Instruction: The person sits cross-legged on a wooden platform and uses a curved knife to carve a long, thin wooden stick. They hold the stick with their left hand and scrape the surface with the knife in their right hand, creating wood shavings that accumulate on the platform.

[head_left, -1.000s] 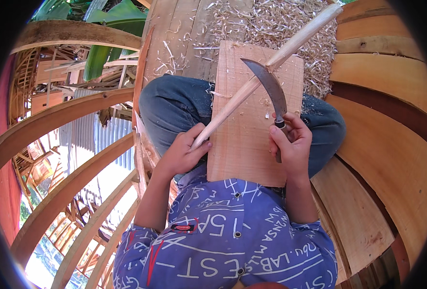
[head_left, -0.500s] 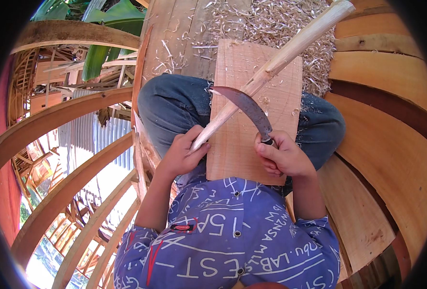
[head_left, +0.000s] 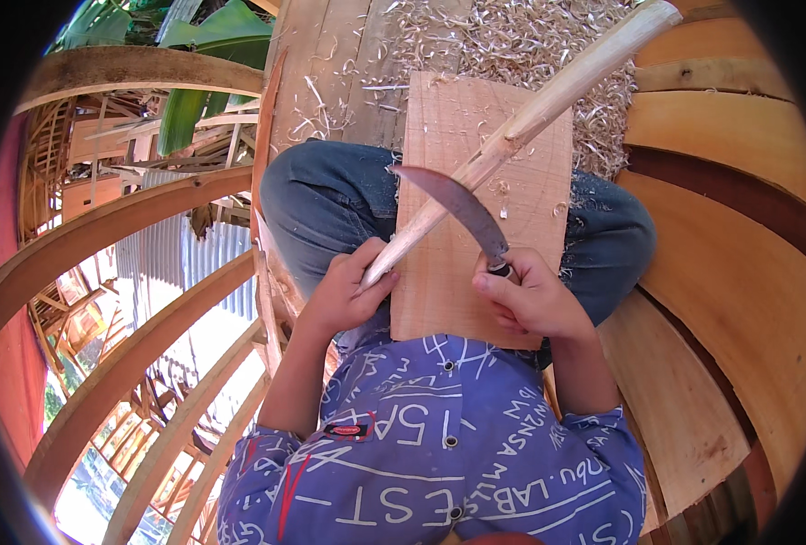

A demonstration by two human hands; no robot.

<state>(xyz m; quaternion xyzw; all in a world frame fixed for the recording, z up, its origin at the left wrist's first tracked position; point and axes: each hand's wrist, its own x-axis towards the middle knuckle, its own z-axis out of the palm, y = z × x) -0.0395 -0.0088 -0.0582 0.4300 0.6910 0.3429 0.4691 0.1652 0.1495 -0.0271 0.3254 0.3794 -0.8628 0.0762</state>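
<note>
Fingers of my left hand [head_left: 350, 286] curl closed round the near end of the pale stick [head_left: 516, 134]; right hand [head_left: 541, 298] fist-grips the curved knife [head_left: 458, 204], blade across stick. Stick slants over board [head_left: 448, 295] on my jeans [head_left: 326, 191]; wood shavings [head_left: 521, 41] beyond.

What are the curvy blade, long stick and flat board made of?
Curvy blade: metal, probably steel; dark grey, dull, blotchy.
Long stick: bare wood, it seems; pale, with a knot-like mark.
Flat board: probably unvarnished wood; matte, pinkish, with fine lines.
</note>
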